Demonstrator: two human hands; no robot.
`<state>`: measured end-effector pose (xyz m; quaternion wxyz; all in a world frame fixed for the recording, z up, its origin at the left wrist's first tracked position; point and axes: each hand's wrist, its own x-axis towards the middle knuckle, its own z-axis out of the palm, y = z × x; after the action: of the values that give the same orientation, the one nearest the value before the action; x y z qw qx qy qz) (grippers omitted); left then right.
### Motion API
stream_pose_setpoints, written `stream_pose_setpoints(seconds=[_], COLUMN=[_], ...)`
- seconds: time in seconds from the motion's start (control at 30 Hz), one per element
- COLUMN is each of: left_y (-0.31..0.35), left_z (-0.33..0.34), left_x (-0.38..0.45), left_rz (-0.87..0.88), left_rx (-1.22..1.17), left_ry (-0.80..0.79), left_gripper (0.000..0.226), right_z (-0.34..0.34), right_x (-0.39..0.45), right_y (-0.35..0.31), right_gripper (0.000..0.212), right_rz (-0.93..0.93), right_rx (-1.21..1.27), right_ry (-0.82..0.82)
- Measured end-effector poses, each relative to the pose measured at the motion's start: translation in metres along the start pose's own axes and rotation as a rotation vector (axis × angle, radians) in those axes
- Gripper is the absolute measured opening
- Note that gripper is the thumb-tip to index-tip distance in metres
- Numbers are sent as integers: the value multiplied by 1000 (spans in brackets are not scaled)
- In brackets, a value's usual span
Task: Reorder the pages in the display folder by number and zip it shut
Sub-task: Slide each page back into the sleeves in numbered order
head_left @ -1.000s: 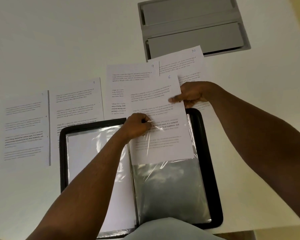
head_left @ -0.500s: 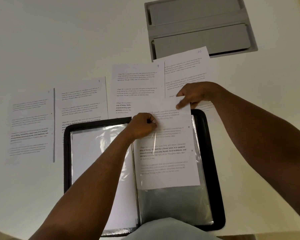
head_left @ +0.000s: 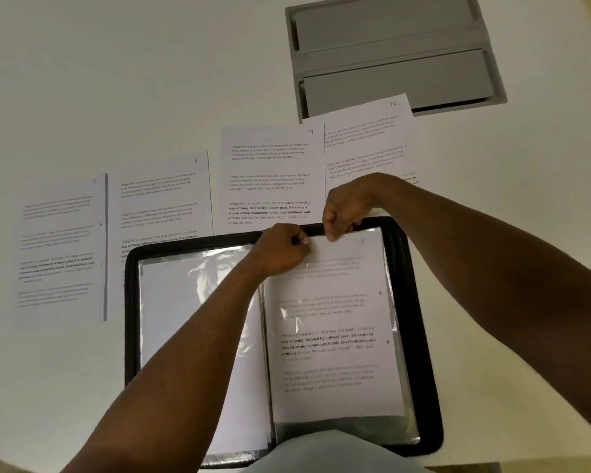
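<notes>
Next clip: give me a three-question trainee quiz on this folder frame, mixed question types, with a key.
1. True or false: the page in the right-hand sleeve of the folder is almost fully pushed in.
2. Which handwritten number marks the loose sheet that partly covers the grey tray? A) 8 B) 9 C) 10
3. Where do the left hand and right hand meet?

Key:
1. True
2. C
3. At the top edge of the right-hand sleeve, both pinching there.
</notes>
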<state>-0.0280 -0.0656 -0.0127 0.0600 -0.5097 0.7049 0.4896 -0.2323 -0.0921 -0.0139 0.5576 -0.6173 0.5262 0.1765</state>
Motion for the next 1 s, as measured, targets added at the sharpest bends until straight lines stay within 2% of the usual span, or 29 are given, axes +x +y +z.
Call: stream_pose_setpoints(seconds=[0.17,0.27,0.33,0.47,0.53,0.63,0.73,0.8,0.9,1.0], left_y=[1,1,1,2,2,3,2,-2,-11,-30], left_z=[-1,0,0,3,4,6,9,13,17,21], left_x=[-1,-1,-2,-6,-10,-17,-25,-29,-42,-66], left_rz=[8,10,12,41,52,89,111,117,83,74], left_rx=[-7,-4,8,26,11,-26,-45,-60,-130,-174], left_ry=[13,18,30,56,89,143,205,253,347,433], left_gripper=[11,11,11,10,7,7,6,15,45,48], right_z=[5,9,7,12,18,31,51,68,103,140], right_x=[6,2,-5,-24,-33,-50,-69,-77,-82,-84], right_y=[-9,-9,-9,-5,2,15,26,31,35,33], right_gripper=[12,9,20,66,75,71,49,37,41,48], right_rz=[18,17,33,104,133,126,92,75,79,76], right_rx=[-73,-62,-17,114,232,327,389,445,568,725], right_ry=[-69,-34,1,137,196,262,310,288,280,279])
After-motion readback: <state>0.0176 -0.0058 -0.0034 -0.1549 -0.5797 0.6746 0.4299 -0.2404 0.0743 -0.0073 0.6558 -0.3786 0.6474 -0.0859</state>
